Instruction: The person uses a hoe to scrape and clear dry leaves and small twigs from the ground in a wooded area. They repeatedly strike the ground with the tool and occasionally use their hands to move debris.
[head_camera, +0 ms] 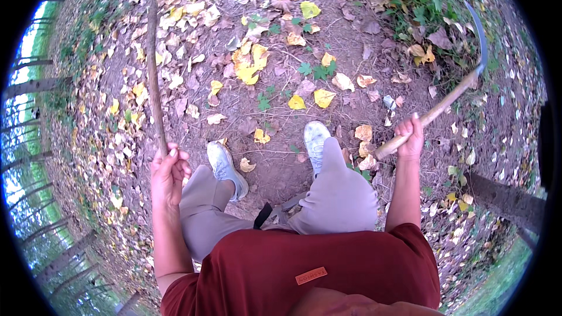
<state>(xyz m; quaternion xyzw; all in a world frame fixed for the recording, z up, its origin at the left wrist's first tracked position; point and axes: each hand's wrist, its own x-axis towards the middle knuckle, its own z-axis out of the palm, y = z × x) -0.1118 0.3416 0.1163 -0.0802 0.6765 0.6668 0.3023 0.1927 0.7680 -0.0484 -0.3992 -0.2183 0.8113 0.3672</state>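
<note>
My left hand grips the lower end of a long, slightly bent wooden stick, which points away from me at the left. On the right, my right hand is closed around the wooden handle of a sickle. Its curved metal blade extends past the handle at the far right, beside green plants, with the tip pointing away from me. The handle's butt end sticks out on the inner side of my right hand. Stick and sickle are well apart.
Bare soil with fallen yellow and brown leaves lies around my shoes. Low green plants grow at the upper right. A tree trunk stands close on the right, and several more trunks line the left edge.
</note>
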